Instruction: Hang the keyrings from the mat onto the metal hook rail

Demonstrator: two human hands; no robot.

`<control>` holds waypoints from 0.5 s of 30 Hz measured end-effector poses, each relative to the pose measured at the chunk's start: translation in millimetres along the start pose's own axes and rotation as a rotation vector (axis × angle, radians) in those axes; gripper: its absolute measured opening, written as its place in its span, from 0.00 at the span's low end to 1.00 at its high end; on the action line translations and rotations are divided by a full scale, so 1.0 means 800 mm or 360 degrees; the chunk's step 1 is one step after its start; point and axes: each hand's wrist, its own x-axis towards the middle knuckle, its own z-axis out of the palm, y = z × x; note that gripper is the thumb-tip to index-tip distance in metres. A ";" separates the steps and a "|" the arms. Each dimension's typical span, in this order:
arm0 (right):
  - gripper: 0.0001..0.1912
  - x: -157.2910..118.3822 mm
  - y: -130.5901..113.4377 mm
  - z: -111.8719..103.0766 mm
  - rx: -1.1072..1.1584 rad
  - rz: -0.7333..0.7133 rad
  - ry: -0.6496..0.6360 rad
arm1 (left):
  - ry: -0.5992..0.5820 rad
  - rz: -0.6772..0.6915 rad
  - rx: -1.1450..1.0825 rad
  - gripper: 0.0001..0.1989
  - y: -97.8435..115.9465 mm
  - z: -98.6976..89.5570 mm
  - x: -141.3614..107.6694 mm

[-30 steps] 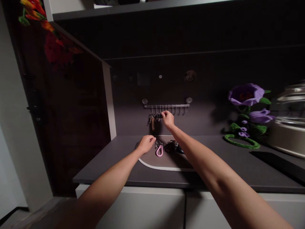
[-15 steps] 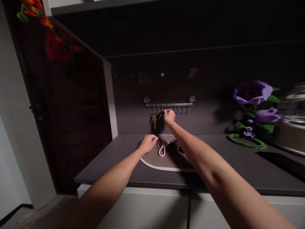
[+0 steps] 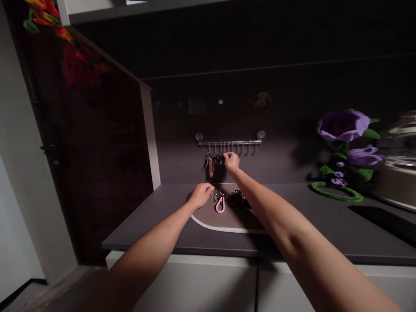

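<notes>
My right hand (image 3: 231,162) is raised to a clear hook rail (image 3: 230,142) on the back wall. Its thumb and fingertips are pinched at a small bunch of keys (image 3: 221,159) under the hooks. Just left of it hang more keys with a brown strap (image 3: 210,167). My left hand (image 3: 201,194) rests low over a brown mat (image 3: 224,220), its fingers curled together; what they hold, if anything, is hidden. Beside its fingertips lies a pink loop keychain (image 3: 220,205) with keys. Behind my right forearm, a dark bunch (image 3: 236,198) is partly hidden.
Purple crafted flowers (image 3: 344,125) with a green ring base (image 3: 338,193) stand at right on the grey counter (image 3: 292,242). Farther right are a flat black object (image 3: 383,221) and a glass-topped appliance (image 3: 399,164). A shelf (image 3: 146,11) overhangs above; a dark door (image 3: 97,151) is at left.
My right hand has lowered slightly at the rail. The keys beside its fingertips now hang straighter and lower under the hooks. My left hand has hardly moved.
</notes>
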 end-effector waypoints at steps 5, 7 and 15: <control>0.11 -0.002 0.007 0.000 0.0070 -0.0021 -0.0040 | 0.0016 -0.0093 -0.0081 0.14 -0.010 0.004 0.002; 0.11 -0.006 0.007 -0.003 0.0079 -0.0011 -0.0072 | 0.0013 -0.0131 -0.0093 0.13 -0.014 0.005 0.003; 0.10 -0.044 -0.002 -0.038 0.0110 0.0019 -0.0277 | -0.0072 -0.0184 0.0151 0.11 -0.005 -0.003 0.002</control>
